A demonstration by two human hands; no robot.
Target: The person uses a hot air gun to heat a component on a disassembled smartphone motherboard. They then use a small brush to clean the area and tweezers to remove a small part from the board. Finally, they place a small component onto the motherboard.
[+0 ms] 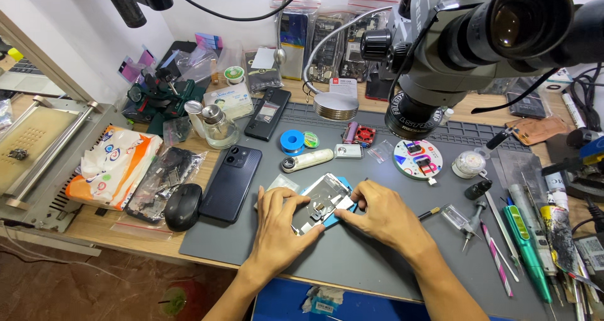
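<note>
An opened phone [324,199] with a silver inner frame and blue edge lies on the grey work mat [352,258]. My left hand [282,223] rests on its left side, fingers pressing the frame near the lower end. My right hand [377,211] holds its right edge, with the fingertips pinched at the phone's lower right corner. A thin tool with a yellow tip [430,213] sticks out to the right of my right hand. Whether that hand grips it is unclear.
A dark phone [231,173] lies face down left of the mat's centre, beside a black mouse [182,206]. A microscope [465,38] hangs over the back right. Screwdrivers and tweezers [516,233] lie at the right. A glass bottle [218,125] and solder reels [292,140] stand behind.
</note>
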